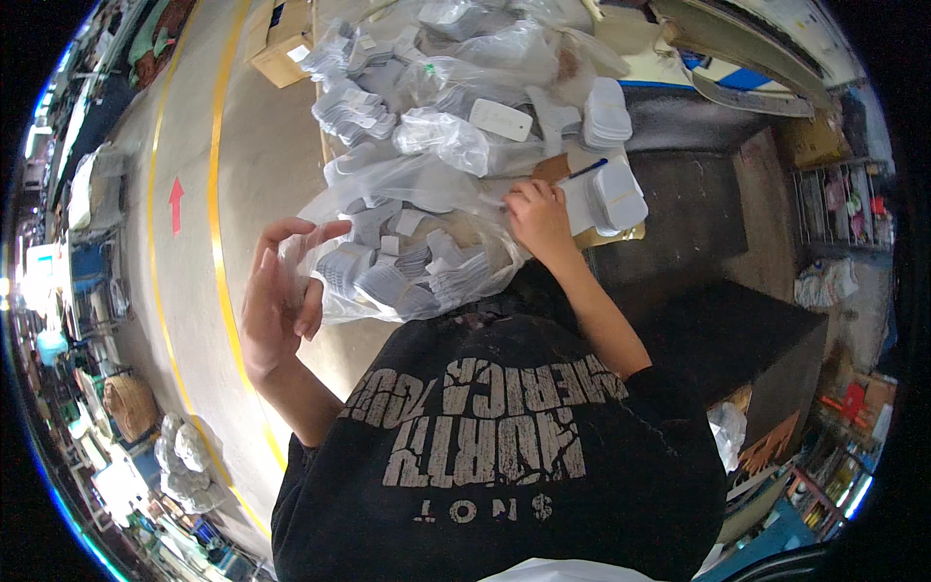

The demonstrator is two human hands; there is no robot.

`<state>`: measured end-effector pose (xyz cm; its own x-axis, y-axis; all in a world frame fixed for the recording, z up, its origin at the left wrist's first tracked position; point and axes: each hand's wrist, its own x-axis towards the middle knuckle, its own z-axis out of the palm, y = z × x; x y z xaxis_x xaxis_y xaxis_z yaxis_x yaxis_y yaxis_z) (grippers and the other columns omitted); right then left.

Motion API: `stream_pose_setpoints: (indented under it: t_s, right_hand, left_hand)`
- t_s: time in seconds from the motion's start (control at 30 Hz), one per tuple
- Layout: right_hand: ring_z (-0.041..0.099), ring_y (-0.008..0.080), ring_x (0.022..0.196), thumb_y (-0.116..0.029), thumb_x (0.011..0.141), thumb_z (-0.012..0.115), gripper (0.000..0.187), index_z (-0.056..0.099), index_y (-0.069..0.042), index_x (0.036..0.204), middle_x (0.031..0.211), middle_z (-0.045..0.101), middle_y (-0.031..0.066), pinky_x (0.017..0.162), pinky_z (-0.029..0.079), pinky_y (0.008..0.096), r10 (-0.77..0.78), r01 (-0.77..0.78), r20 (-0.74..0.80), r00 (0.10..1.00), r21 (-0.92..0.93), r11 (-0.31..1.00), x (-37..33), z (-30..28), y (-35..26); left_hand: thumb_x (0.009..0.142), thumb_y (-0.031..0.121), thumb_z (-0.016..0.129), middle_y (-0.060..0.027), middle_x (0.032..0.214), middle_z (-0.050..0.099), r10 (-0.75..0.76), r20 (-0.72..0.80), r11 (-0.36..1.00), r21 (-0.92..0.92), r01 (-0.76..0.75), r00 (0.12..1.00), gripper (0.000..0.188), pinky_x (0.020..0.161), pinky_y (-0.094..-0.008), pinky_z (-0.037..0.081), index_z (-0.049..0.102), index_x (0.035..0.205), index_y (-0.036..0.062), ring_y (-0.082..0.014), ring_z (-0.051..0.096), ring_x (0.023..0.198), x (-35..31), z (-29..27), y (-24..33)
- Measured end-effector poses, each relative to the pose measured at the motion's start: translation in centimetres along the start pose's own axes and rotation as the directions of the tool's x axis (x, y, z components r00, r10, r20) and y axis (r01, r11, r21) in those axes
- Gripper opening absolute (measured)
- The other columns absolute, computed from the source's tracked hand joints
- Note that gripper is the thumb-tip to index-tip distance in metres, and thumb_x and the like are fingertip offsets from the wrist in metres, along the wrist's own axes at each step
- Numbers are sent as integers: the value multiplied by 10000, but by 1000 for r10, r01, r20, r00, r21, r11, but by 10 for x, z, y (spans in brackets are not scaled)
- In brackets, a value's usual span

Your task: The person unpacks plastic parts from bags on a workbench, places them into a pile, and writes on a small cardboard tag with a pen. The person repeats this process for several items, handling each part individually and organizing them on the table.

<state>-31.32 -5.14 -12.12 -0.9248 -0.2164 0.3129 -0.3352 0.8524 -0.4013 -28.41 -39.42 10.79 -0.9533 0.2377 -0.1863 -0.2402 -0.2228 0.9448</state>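
Observation:
A clear plastic bag [402, 307] lies open in front of me, filled with stacks of pale grey, flat cut pieces [373, 281]. At the bag's left side is my left hand [274, 301], its thumb and fingers spread apart, with the film touching or just behind the fingers. My right hand [536, 218] is closed at the bag's upper right edge, its fingers curled on the film. Just beyond that hand lie a brown scrap [552, 170] and a dark blue pen [588, 169]. The right fingertips are partly hidden by the hand itself.
More plastic bags [446, 141] of grey pieces cover the table's far side, with a white tag [500, 119] on top. Stacked rounded pieces [618, 197] stand at the right. A cardboard box [281, 48] sits far left, beside a floor with yellow lines [215, 145].

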Motion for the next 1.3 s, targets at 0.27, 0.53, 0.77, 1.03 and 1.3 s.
stream_pose_setpoints:
  t_s: [0.27,0.53,0.77,1.03,1.3]
  right_hand:
    - [684,418,909,-94,867,654,199,653,31,1021,1009,696,237,801,544,467,-31,-6,51,998,594,805,48,-27,-73]
    - [587,409,1199,-157,830,685,251,696,-46,1055,1227,618,197,993,509,510,-330,246,392,859,249,937,58,83,-105]
    - [610,393,1133,-154,812,690,277,650,-28,1055,1121,644,180,955,508,511,-290,231,400,870,190,954,48,97,-106]
    - [623,348,1085,-56,861,628,408,555,-29,1262,1138,635,161,875,542,449,-375,285,39,926,577,765,75,86,-127]
    - [605,361,1148,-133,889,645,530,517,-33,1393,1233,639,164,973,503,467,-339,303,108,934,257,918,62,110,-136]
  left_hand:
    - [1113,392,283,-364,1359,546,30,-36,1000,10,-30,999,451,308,-158,320,437,1335,31,-10,368,397,-6,2,-11]
    - [1111,381,278,-334,1353,574,17,-27,1000,-17,-17,999,473,370,-180,367,445,1336,0,-27,378,426,-6,5,-8]
    - [1115,334,257,-317,1307,597,126,-113,985,-99,-138,985,428,380,-180,372,460,1307,9,-29,357,433,-2,-8,-16]
    - [1109,315,269,-301,1265,613,181,-162,969,-139,-204,970,407,399,-193,387,463,1288,4,-40,341,442,8,-6,-12]
    - [1105,340,306,-300,1276,599,156,-199,968,-164,-190,968,386,353,-183,339,470,1277,36,-33,328,415,6,-4,-15]
